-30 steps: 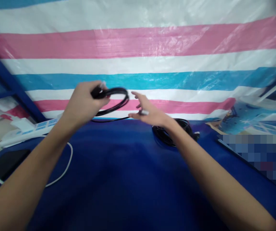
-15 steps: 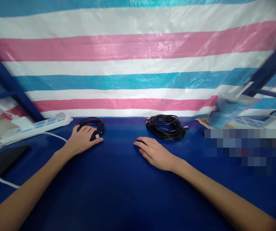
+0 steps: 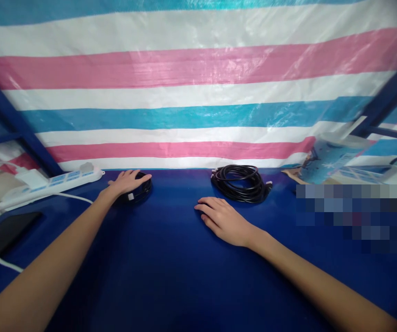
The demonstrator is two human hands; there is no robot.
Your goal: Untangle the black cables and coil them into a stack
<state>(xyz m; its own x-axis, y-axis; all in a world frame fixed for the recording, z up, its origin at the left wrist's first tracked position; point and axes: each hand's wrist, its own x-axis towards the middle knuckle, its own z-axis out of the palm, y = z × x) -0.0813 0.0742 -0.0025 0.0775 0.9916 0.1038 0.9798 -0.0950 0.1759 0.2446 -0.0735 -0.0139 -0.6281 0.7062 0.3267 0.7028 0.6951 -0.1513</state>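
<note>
A plastic sheet striped in pink, blue and white (image 3: 184, 69) fills the background, and in front of it spreads a dark blue tabletop (image 3: 170, 258). At the back left lies a white power strip (image 3: 60, 182) with a plug in it; nearer the person is a flat black slab (image 3: 9, 233), too plain to identify. The right hand (image 3: 224, 223) rests palm down on the tabletop, its fingers loosely bent and a little apart, holding nothing, just short of a larger coil of black cable (image 3: 231, 192) that lies near the sheet. The left hand (image 3: 125, 183) lies over a smaller coil of black cable (image 3: 146, 188), fingers extended and thumb held out to the side; it looks unclenched, though the contact beneath the palm is hidden. That smaller coil sits at the back of the tabletop, just beside the power strip's right end and well apart from the larger one. Smallest is its pale-ended connector (image 3: 131, 197), showing below the hand. The step in hand appears to be settling this coil in place; the next move would call for lifting the palm straight off, without snagging a loop or the connector.
</note>
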